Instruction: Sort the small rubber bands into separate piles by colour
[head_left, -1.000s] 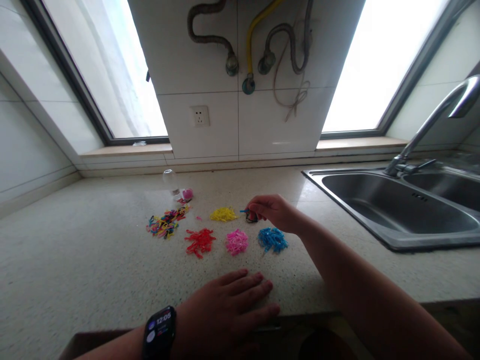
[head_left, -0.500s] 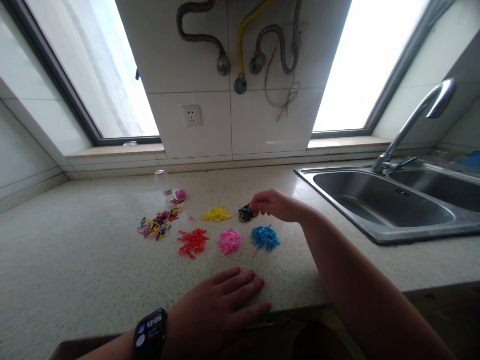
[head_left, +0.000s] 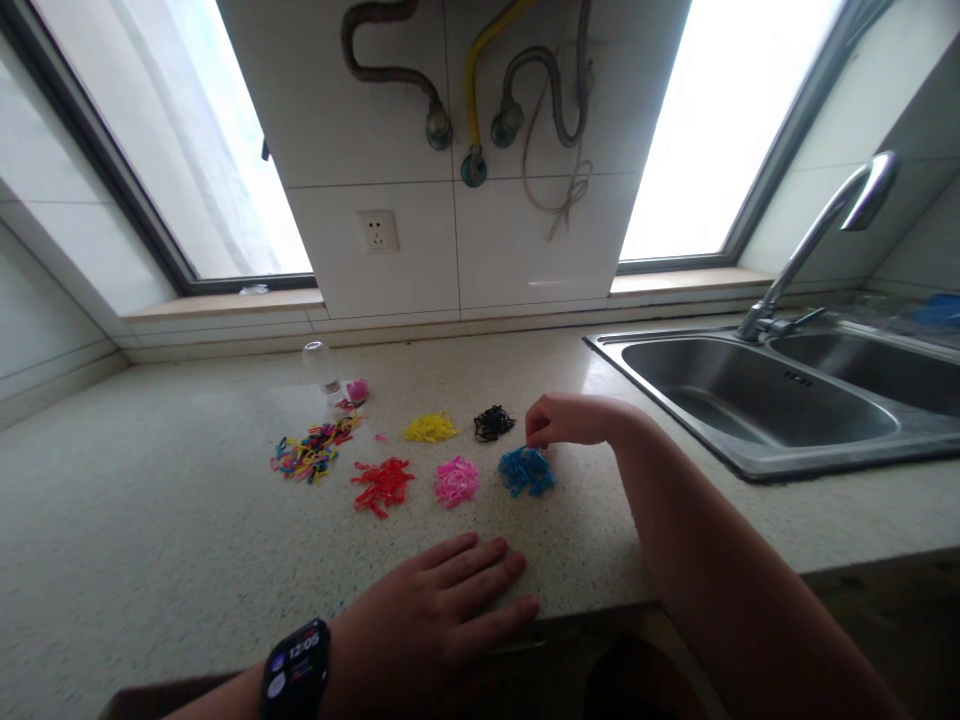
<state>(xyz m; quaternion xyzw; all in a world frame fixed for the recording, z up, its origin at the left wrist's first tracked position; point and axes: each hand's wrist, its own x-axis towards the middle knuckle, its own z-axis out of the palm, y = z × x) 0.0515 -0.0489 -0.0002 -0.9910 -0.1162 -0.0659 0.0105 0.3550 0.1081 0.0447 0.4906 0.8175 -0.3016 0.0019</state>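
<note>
The person's right hand (head_left: pixel 562 419) is at the far edge of the pile of blue bands (head_left: pixel 527 475) on the bench (head_left: pixel 187 530). Its grip is pinched, fingertips together; whether a band is caught between them cannot be told. The left hand (head_left: pixel 442 612) lies palm down at the near edge, fingers stretched out and grasping nothing, a watch (head_left: pixel 295 668) on its wrist. Pink bands (head_left: pixel 456 482) and red bands (head_left: pixel 382 486) lie left of the blue pile, with black bands (head_left: pixel 493 424) and yellow bands (head_left: pixel 430 428) behind. Mixed bands (head_left: pixel 313 450) spread farther left, near a clear bottle (head_left: pixel 322 372).
</note>
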